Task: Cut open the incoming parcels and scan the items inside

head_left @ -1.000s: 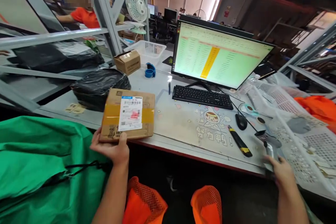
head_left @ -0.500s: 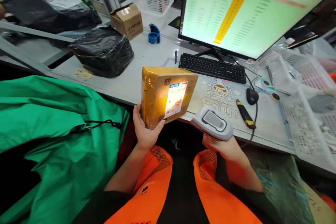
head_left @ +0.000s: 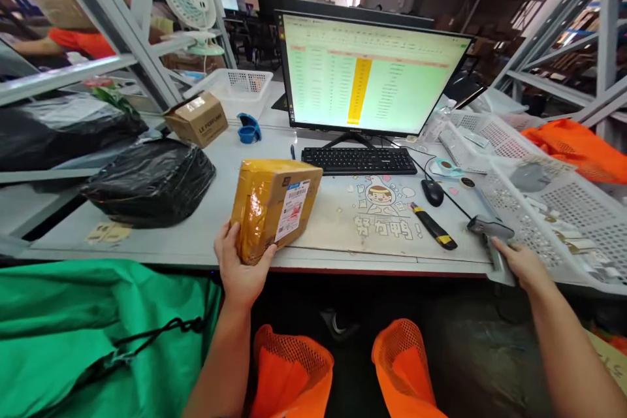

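My left hand (head_left: 242, 268) grips the lower left corner of a cardboard box (head_left: 279, 209) wrapped in shiny yellow tape. The box is tilted over the desk's front edge, and its white shipping label (head_left: 292, 209) faces right. Far to the right, my right hand (head_left: 526, 264) has its fingers on a grey barcode scanner (head_left: 491, 228) at the desk's front right edge. The scanner's head points left and its handle hangs downward. Close by lies a black and yellow utility knife (head_left: 434, 226), with a black mouse (head_left: 432, 192) behind it.
Behind the box stand a keyboard (head_left: 360, 160) and a monitor (head_left: 367, 78) showing a spreadsheet. A black-wrapped parcel (head_left: 149, 183), an open carton (head_left: 198, 119) and a blue tape dispenser (head_left: 249, 129) sit on the left. White baskets (head_left: 553, 209) line the right; green cloth (head_left: 98, 333) hangs front left.
My right hand has carried the scanner away from the box to the right. The scanner's bright light on the label is gone. My view has tilted up; the box stays in my left hand.
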Action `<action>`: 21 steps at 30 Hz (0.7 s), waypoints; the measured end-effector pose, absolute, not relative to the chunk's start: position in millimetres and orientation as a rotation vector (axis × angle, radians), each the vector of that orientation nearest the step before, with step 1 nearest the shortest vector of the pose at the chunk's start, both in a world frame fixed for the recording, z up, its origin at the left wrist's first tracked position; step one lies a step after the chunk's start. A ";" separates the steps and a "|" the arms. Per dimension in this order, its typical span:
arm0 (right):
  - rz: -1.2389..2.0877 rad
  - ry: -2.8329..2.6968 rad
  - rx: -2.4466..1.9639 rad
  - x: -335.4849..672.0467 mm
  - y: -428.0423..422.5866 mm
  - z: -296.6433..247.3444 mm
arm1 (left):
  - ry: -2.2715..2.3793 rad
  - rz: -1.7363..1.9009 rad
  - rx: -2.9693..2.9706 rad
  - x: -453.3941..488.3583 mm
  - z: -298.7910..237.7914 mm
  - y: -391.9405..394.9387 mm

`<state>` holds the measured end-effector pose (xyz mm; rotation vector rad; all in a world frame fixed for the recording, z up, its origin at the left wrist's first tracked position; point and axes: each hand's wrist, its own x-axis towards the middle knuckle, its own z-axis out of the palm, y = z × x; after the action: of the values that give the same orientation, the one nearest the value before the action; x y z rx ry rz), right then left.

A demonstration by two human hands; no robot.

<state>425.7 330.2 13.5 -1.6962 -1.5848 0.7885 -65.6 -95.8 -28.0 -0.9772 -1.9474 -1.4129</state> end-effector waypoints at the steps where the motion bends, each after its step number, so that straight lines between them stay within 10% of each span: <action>1: 0.589 -1.669 -1.749 428.1 333.7 13.3 | -1.952 -1.402 -1.023 -68.8 -26.2 -97.4; 5: -0.019 -1.915 -1.506 364.0 324.3 27.7 | -1.880 -1.446 -1.131 -82.1 -28.1 -99.5; 12: 0.173 -2.512 -1.180 128.8 376.8 23.5 | -1.910 -1.547 -1.286 -103.8 -9.1 -91.7; 21: 0.069 -2.655 -1.280 77.2 384.6 38.0 | -2.045 -1.028 -1.925 -132.0 77.6 -89.5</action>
<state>77.2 384.6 38.0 -1.2798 -2.6549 0.0692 -132.0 -89.5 77.6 -1.9254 -2.0451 -1.0284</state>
